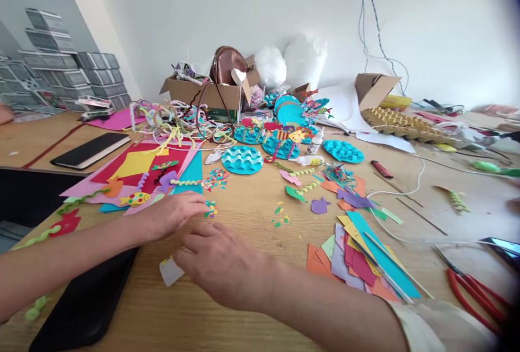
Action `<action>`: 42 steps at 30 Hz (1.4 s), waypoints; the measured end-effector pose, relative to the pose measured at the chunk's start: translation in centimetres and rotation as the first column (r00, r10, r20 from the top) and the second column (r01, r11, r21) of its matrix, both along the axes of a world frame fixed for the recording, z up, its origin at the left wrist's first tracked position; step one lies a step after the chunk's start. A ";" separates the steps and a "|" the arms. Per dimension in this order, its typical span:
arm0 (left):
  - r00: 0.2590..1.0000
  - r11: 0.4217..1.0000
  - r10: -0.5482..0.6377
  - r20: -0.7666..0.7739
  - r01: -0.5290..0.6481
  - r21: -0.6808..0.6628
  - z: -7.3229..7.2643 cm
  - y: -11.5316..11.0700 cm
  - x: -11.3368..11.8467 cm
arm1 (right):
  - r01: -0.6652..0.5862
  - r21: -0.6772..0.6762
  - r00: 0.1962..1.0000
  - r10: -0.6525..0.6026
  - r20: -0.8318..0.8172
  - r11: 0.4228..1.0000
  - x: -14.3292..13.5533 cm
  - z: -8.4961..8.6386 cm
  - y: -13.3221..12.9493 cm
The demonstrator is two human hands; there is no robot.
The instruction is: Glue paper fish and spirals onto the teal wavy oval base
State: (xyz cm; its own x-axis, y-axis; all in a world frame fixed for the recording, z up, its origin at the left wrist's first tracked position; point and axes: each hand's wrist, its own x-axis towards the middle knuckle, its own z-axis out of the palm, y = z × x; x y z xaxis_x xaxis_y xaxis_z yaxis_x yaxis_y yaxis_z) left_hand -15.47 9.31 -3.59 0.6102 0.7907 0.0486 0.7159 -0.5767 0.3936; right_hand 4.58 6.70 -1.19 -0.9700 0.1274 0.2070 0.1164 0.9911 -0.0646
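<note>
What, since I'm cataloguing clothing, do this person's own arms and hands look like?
The left hand and right hand wear no gloves, and no watch shows. An off-white sleeve shows on the right arm; the left forearm shows none.

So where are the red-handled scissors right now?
In the head view, the red-handled scissors are at the lower right, on the table, to the right of the blue paper strip and just beyond the right sleeve.

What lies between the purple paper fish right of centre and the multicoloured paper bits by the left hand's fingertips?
Tiny paper scraps, mostly green and yellow, scattered on the wooden tabletop, in the head view.
</note>
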 end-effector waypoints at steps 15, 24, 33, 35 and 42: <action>0.963 0.947 0.257 0.075 -0.236 -0.217 1.1 -1.0 2.0 | 0.011 0.179 0.999 -0.018 0.040 0.984 0.0 -0.3 -0.4; 0.962 0.947 0.272 0.030 -0.263 -0.183 0.4 -0.7 3.4 | 0.060 0.205 0.998 -0.063 0.010 0.977 1.7 -0.2 -0.9; 0.972 0.967 0.232 0.042 -0.226 -0.119 0.9 -0.2 3.5 | 0.127 0.149 0.977 -0.098 -0.189 0.981 6.0 0.5 -3.6; 0.975 0.970 0.223 0.013 -0.220 -0.104 1.4 0.1 3.9 | 0.157 0.129 0.984 -0.144 -0.106 0.979 7.9 1.3 -3.5; 0.985 0.986 0.165 0.052 -0.163 -0.044 1.5 0.7 5.1 | 0.562 0.067 0.804 -0.564 0.191 0.824 15.6 1.8 1.4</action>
State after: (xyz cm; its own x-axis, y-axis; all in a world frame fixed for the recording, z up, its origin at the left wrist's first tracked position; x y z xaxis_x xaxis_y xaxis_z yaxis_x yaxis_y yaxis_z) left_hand -10.38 9.99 -2.08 0.4691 0.8820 0.0454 0.7761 -0.4362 0.4554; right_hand 20.18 8.14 0.64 -0.7482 0.6630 0.0265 0.6635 0.7477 0.0256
